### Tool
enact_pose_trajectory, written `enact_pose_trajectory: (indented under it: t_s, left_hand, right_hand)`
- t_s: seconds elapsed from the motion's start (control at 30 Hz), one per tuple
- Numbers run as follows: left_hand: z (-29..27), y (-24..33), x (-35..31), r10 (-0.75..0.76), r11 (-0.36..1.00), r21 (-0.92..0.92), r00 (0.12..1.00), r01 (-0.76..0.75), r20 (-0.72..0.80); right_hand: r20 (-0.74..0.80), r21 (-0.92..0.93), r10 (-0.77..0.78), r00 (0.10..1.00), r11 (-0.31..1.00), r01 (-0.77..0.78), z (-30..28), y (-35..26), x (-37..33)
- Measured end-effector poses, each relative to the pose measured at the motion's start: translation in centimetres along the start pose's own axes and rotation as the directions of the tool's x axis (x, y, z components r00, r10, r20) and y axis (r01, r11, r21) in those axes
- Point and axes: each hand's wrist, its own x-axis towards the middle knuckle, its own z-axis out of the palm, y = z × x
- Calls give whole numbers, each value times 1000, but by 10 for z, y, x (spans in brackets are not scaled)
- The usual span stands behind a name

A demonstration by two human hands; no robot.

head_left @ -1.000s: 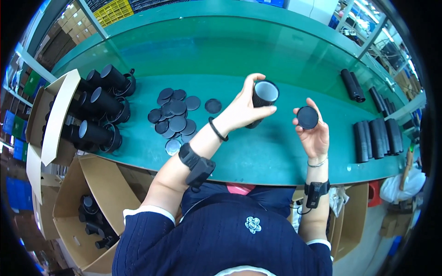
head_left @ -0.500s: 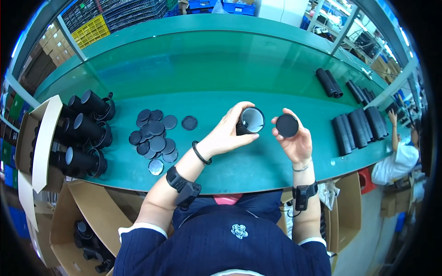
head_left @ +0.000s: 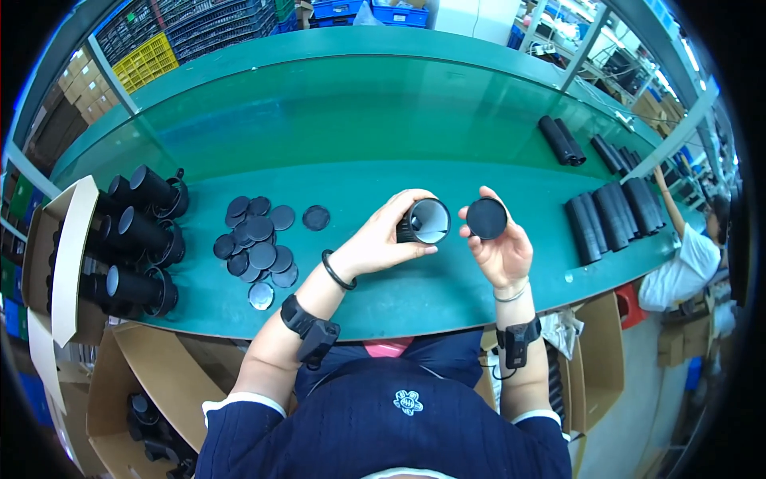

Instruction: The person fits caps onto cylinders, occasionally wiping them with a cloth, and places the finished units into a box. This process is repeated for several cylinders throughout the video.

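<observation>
Wrapped round a black tube (head_left: pixel 405 230) is my left hand (head_left: pixel 381 238); the tube's open end faces up toward me and shows a pale inside. My right hand (head_left: pixel 507 254) pinches a round black cap (head_left: pixel 487 218) by its rim, just right of the tube and apart from it. Left of my left hand lies a loose pile of black round caps (head_left: pixel 261 255) on the green table. One cap (head_left: pixel 316 217) sits by itself between the pile and my hand. Another cap (head_left: pixel 261 296) at the pile's near edge shows a shiny face.
An open carton (head_left: pixel 77 263) of black cylindrical parts stands at the left. Several black tubes (head_left: pixel 613 215) lie in a row at the right, more behind them (head_left: pixel 562 141). Below the table edge are cardboard boxes (head_left: pixel 152 375). Another person (head_left: pixel 685 259) is at far right.
The tube in my left hand has tilted a little, and more of its inside shows. Both hands keep their hold. The whole view has shifted slightly.
</observation>
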Motion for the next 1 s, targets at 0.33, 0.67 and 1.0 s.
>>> enact_pose_trajectory:
  t_s: [0.33, 0.67, 1.0]
  left_hand:
    - [7, 3, 2, 64, 984, 162, 997, -70, 46]
    - [29, -4, -2, 157, 947, 287, 987, -146, -17]
    - [39, -4, -3, 187, 943, 298, 976, -147, -111]
  right_hand:
    - [129, -868, -181, 975, 454, 199, 44, -12, -6]
    - [315, -867, -31, 949, -417, 274, 64, -3, 3]
    - [368, -796, -21, 930, -524, 303, 64, 4, 1]
